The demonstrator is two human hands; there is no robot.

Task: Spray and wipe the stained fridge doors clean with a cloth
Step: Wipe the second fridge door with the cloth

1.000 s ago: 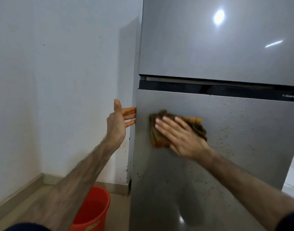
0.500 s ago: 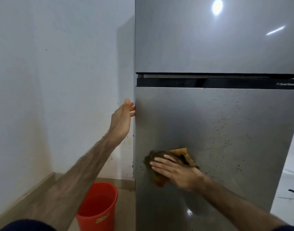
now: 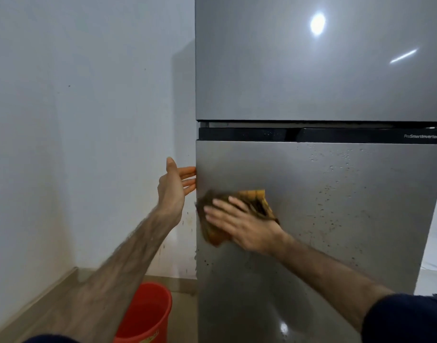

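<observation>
A tall grey fridge fills the right half of the head view. Its lower door (image 3: 336, 206) carries dark specks and droplets on the right side and near the bottom left; the left part looks smeared. The upper door (image 3: 311, 70) is glossy and shows light reflections. My right hand (image 3: 242, 225) lies flat with straight fingers on a crumpled brown and orange cloth (image 3: 256, 198), pressing it against the lower door near its left edge. My left hand (image 3: 174, 185) is open, fingertips touching the left edge of the lower door.
A red bucket (image 3: 148, 313) stands on the floor at the fridge's lower left, beside a white wall (image 3: 76, 144) with a beige skirting. A black handle strip (image 3: 311, 135) separates the two doors. White floor or surface shows at the far right.
My right hand slid the cloth down the lower door and has now brought it back up, near the left edge. My left hand stays at the door's edge.
</observation>
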